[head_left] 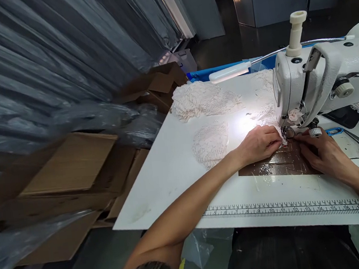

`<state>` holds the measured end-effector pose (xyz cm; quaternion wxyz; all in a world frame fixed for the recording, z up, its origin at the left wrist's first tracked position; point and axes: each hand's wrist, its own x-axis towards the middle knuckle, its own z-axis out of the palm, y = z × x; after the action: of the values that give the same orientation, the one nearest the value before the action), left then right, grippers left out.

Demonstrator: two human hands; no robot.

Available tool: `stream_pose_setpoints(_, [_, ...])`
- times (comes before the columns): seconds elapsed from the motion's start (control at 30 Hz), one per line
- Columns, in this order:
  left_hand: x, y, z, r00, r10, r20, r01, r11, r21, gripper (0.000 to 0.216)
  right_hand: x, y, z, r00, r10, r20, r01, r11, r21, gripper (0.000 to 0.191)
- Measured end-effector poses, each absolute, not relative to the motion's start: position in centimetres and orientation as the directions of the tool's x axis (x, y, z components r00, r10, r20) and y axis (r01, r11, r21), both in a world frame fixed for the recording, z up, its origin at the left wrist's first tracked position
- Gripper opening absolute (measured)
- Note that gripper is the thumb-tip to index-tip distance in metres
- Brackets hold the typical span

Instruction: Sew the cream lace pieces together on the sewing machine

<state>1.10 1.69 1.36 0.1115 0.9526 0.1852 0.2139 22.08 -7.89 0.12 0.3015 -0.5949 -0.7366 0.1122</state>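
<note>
My left hand (pixel 265 141) is closed at the left of the needle area, its fingertips pinching the edge of a white lace piece (pixel 269 116). That lace runs back along the left side of the white sewing machine (pixel 289 80). My right hand (pixel 322 153) lies just right of the presser foot (pixel 284 132), index finger stretched toward it and thumb apart below. I see nothing plainly held in it. Beneath both hands is a brown, shiny sheet (pixel 278 162) on the table. The lace right at the needle is partly hidden by my left fingers.
A heap of lace (pixel 201 100) and a flat stack of lace pieces (pixel 211 144) lie on the white table (pixel 171 182). A ruler strip (pixel 286 209) runs along the front edge. Scissors (pixel 356 137) and a blue clip-like tool (pixel 335 131) lie right. Cardboard boxes (pixel 70 163) stand left.
</note>
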Motion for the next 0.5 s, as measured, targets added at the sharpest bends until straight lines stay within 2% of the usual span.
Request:
stream_pose_setpoints(0.2, [1.27,1.11,1.05,0.693,0.555,0.460,0.329,-0.811,0.484,0.021,22.17,-7.96,0.03,-0.123,0.942,0.313,0.817,0.276,-0.507,0.036])
stream_pose_setpoints(0.27, [1.26,1.06,0.90,0.670,0.566,0.480,0.315,-0.803,0.507,0.021,22.25,-7.93,0.00,-0.125,0.945,0.301,0.824,0.268,-0.500,0.037])
stream_pose_setpoints(0.37, [1.23,1.02,0.73,0.708,0.520,0.478,0.326,-0.841,0.432,0.022,22.33,-7.89,0.01,-0.129,0.950,0.283,0.826,0.261,-0.500,0.037])
stream_pose_setpoints(0.5, [1.25,0.90,0.52,0.780,0.434,0.451,0.370,-0.901,0.227,0.022,22.34,-8.00,-0.01,-0.135,0.958,0.253,0.837,0.247,-0.489,0.035])
